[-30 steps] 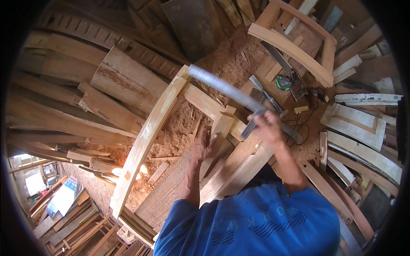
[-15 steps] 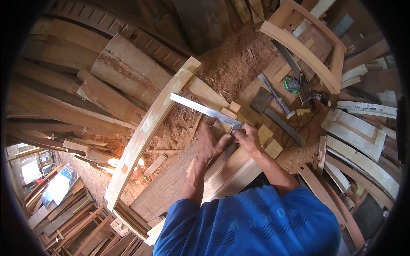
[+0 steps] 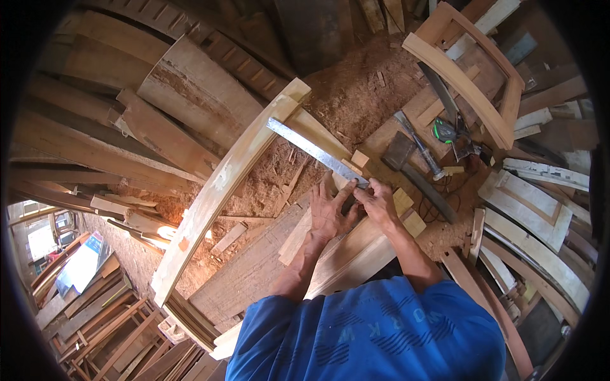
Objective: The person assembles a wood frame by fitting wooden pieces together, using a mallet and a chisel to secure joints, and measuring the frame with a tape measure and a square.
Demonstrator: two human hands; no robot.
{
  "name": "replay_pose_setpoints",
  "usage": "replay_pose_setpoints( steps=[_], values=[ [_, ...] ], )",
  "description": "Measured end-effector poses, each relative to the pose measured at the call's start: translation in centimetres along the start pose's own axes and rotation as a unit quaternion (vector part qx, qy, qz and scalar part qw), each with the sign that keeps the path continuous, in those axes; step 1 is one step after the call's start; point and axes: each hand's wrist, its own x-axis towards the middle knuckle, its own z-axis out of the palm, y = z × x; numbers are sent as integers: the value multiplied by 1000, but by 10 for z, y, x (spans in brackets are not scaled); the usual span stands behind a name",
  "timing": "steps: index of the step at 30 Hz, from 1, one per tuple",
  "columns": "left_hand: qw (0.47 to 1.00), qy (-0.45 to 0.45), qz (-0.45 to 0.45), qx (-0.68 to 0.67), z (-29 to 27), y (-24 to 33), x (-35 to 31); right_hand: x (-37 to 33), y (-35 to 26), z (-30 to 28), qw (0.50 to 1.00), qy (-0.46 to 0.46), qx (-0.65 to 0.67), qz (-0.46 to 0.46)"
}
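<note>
A flat metal ruler (image 3: 311, 149) slants from my hands toward the far left, its free end close to a long curved wooden rail (image 3: 222, 184). My right hand (image 3: 380, 204) pinches the near end of the ruler. Beside it, my left hand (image 3: 329, 209) holds the same end with bent fingers, a fingertip on the metal. Both hands are over pale wooden pieces of a frame, including a broad light beam (image 3: 356, 254) under my wrists. Small wood blocks (image 3: 359, 159) sit just beyond the ruler's near end. My palms hide part of the wood beneath.
To the right lie a mallet (image 3: 413, 171), a chisel (image 3: 419, 145) and a green-and-black tape measure (image 3: 443, 131). A curved wooden frame (image 3: 460, 73) stands at the far right. Stacked boards (image 3: 108, 146) fill the left, and sawdust (image 3: 356, 89) covers the ground.
The ruler has turned, its free end swinging away from me. My left hand's fingers have shifted up onto the ruler's near end. The whole view has moved slightly.
</note>
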Motion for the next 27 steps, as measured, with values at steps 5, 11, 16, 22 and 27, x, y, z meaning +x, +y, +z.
replay_pose_setpoints(
  steps=[5,11,16,22,27],
  values=[
    [999,33,16,21,1,0,3,-2,-10,2,995,3,82,50],
    [999,25,15,35,-1,2,4,-1,-8,0,994,6,97,48],
    [998,15,8,58,1,0,4,0,-6,0,995,13,94,41],
    [998,14,12,66,3,-3,3,0,-6,0,996,11,84,27],
    [998,17,13,62,2,-1,4,1,-4,-1,995,8,93,35]
  ],
)
